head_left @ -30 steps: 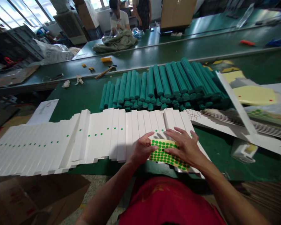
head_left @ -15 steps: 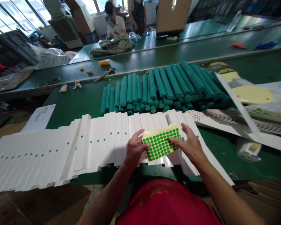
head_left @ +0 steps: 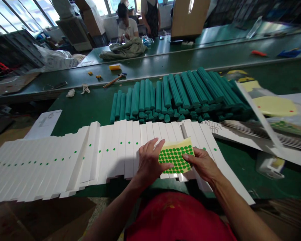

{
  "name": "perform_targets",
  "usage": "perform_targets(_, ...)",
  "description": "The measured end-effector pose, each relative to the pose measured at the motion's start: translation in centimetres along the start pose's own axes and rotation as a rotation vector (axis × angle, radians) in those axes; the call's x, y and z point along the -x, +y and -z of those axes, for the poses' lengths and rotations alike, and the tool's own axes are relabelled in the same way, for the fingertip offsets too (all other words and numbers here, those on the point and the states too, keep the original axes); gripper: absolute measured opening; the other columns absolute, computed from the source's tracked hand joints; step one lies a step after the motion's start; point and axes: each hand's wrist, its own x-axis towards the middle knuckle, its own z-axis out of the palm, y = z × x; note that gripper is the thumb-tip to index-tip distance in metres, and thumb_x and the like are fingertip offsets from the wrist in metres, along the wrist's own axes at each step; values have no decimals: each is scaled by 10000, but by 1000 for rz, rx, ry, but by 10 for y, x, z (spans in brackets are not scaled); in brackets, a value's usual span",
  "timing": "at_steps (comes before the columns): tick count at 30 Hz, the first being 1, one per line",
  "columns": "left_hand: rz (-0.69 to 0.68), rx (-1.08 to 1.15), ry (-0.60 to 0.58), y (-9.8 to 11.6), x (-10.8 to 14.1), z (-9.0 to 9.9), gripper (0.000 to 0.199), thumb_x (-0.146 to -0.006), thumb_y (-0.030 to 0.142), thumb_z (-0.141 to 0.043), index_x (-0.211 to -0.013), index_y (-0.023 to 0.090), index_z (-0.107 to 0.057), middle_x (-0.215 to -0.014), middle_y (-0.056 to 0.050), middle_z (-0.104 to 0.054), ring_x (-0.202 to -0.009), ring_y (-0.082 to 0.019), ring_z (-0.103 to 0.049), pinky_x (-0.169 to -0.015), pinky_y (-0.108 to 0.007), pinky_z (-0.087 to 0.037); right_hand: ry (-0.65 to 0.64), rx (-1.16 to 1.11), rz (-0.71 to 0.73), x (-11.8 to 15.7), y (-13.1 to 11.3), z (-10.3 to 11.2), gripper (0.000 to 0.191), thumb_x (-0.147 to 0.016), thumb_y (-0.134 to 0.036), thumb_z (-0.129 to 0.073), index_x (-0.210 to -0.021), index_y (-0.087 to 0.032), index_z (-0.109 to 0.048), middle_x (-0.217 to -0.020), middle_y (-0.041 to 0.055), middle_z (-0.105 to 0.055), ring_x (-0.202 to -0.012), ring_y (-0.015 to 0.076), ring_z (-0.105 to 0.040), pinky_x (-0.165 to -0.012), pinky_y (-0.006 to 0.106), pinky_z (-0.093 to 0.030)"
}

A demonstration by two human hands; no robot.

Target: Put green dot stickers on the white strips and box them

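My left hand (head_left: 150,162) and my right hand (head_left: 202,164) hold a sheet of round green stickers (head_left: 175,160) between them, just above a long pleated white card (head_left: 107,157). The sheet is bent, and its pale yellow backing shows along the top edge. My left thumb presses its left side, and my right thumb lies on its right edge. A row of green dots runs along the card's pleats. Beyond the card lies a large stack of ribbed teal rods (head_left: 170,95).
The card and rods rest on a green workbench (head_left: 82,120). To the right lie white strips and yellow sheets with red dots (head_left: 274,106). A hammer (head_left: 112,81) lies on the farther bench, and a seated person (head_left: 126,30) and a standing person (head_left: 152,18) are beyond it.
The sticker sheet has risen from the card's front edge and now bends back, showing its yellow backing. My hands have drawn closer together around it.
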Motion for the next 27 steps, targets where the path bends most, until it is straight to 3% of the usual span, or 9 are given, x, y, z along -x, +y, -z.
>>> perform_targets(2,55,166,-35,-6,-3,0,844,-638,433,-784,-1376,221,-432,-1435,-152,-404,-1295,-346,-384,-1046,-539,-319,-30,-39,-14,0,0,0,294,-686,-253,-792,-970,-199,-741,-875,62,-744,-727,205,-676,-696,342,-531)
perform_targets(4,254,472,-64,-17,-6,1,912,-651,460,-768,-1418,184,-358,-1417,-187,-411,-1221,-335,-471,-989,-494,-405,-35,-78,-32,0,-1,3,273,-685,-244,-789,-951,-196,-747,-877,68,-745,-734,212,-682,-709,354,-533)
perform_targets(7,518,1050,-254,-30,-7,3,922,-711,504,-697,-1431,98,-288,-1197,-208,-577,-924,-263,-635,-798,-424,-520,-59,-104,-72,-2,-2,12,254,-685,-233,-786,-932,-185,-752,-876,79,-746,-737,219,-687,-725,361,-533)
perform_targets(9,536,1337,-357,-32,-7,1,840,-712,454,-705,-1373,60,-368,-1057,-175,-640,-816,-219,-652,-751,-367,-528,-89,-90,-98,-3,-2,15,248,-699,-225,-774,-941,-174,-749,-880,84,-745,-746,217,-690,-733,349,-529)
perform_targets(12,545,1496,-238,-27,-8,-6,761,-620,284,-788,-1276,67,-470,-1009,-140,-664,-829,-193,-654,-765,-286,-505,-130,-63,-106,-4,-2,13,252,-739,-221,-744,-985,-167,-737,-896,85,-743,-762,208,-691,-739,328,-524)
perform_targets(16,635,1391,14,-21,-9,-10,873,-553,197,-807,-1321,85,-406,-953,-106,-676,-758,-167,-649,-682,-248,-488,-146,-36,-73,-3,-4,4,336,-757,-204,-727,-1091,-190,-695,-941,72,-737,-770,196,-687,-735,320,-525)
perform_targets(21,629,1254,111,-26,-9,-8,858,-564,218,-780,-1322,79,-403,-934,-98,-665,-776,-188,-647,-713,-296,-506,-122,-15,-50,0,-7,0,320,-745,-226,-734,-1058,-170,-699,-882,68,-737,-728,194,-679,-695,312,-524)
perform_targets(24,532,799,227,-23,-7,-7,725,-638,309,-740,-1282,100,-481,-969,-113,-644,-849,-227,-637,-736,-350,-509,-96,14,-48,1,-6,0,294,-736,-255,-742,-1010,-152,-708,-830,66,-733,-689,188,-670,-660,300,-517)
perform_targets(27,224,204,295,-9,-4,-9,630,-692,365,-725,-1267,184,-541,-1223,-142,-571,-1123,-294,-544,-940,-472,-430,-106,60,-55,2,-6,-4,285,-743,-281,-736,-991,-145,-704,-789,60,-724,-659,181,-658,-593,275,-495)
